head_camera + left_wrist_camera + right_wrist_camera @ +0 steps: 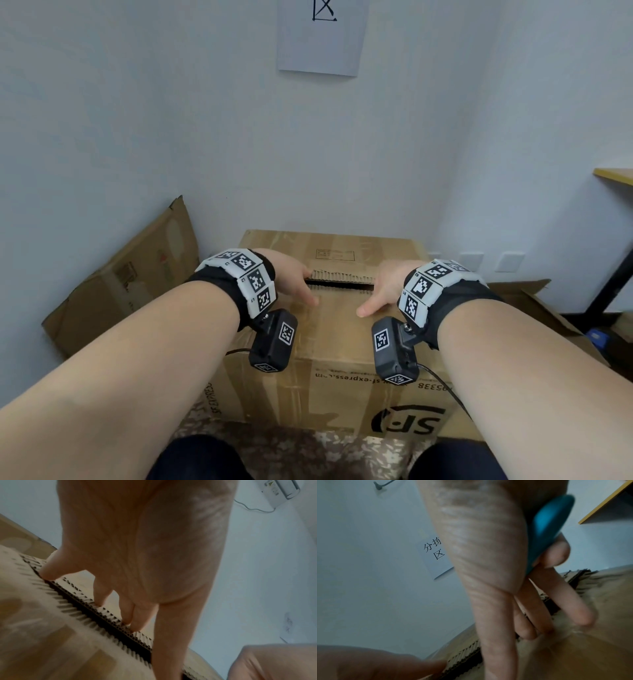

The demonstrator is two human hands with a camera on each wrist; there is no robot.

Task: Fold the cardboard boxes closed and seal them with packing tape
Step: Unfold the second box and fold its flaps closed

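Observation:
A brown cardboard box [342,363] with a black SF logo stands in front of me, its two top flaps folded down. A narrow dark gap [339,286] with corrugated edges [102,614] stays between them. My left hand [299,282] lies at the left end of the gap, straight fingers [135,626] on the far flap's edge and the thumb on the near flap. My right hand [382,289] is at the right end, with straight fingers [544,615] pressing at the seam. One curled finger holds a blue tool [553,527] against that palm. No tape is in view.
A flattened cardboard box [130,284] leans on the left wall. Another open box [534,308] lies at the right, with a blue item [596,337] on the floor and a desk [613,178] with a black leg. A paper sign [322,34] hangs on the wall ahead.

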